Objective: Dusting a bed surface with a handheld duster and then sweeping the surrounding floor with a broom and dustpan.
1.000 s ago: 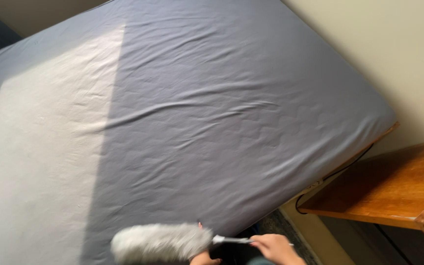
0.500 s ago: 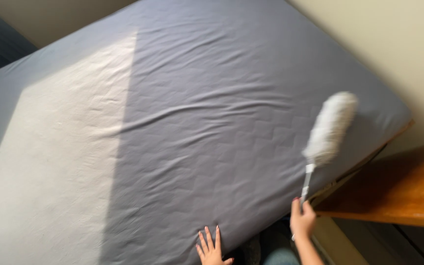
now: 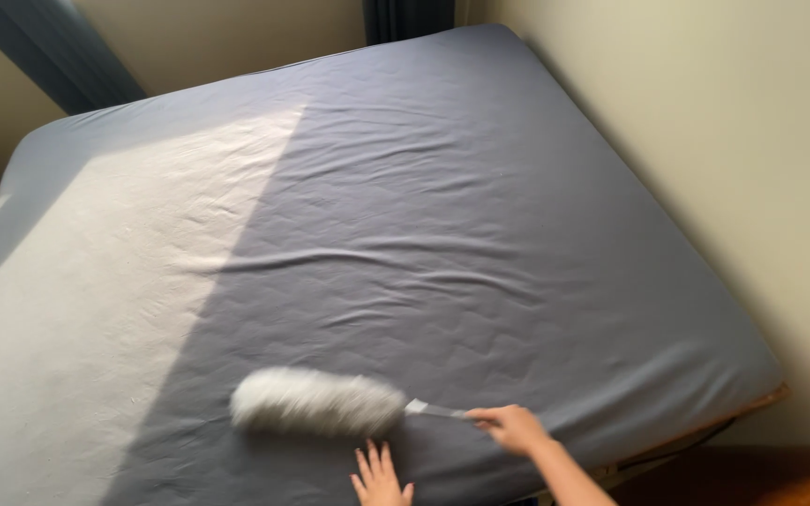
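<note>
We are gripping the duster (image 3: 330, 401) handle in our right hand (image 3: 510, 428), fingers closed; its fluffy head is lying leftward across the bed (image 3: 480, 234), just above our left hand (image 3: 379, 476), spread flat.

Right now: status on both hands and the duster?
Right hand in a closed grip on the white fluffy duster, head lying on the grey sheet. Left hand flat on sheet, fingers spread. Sheet wrinkled near duster.
</note>
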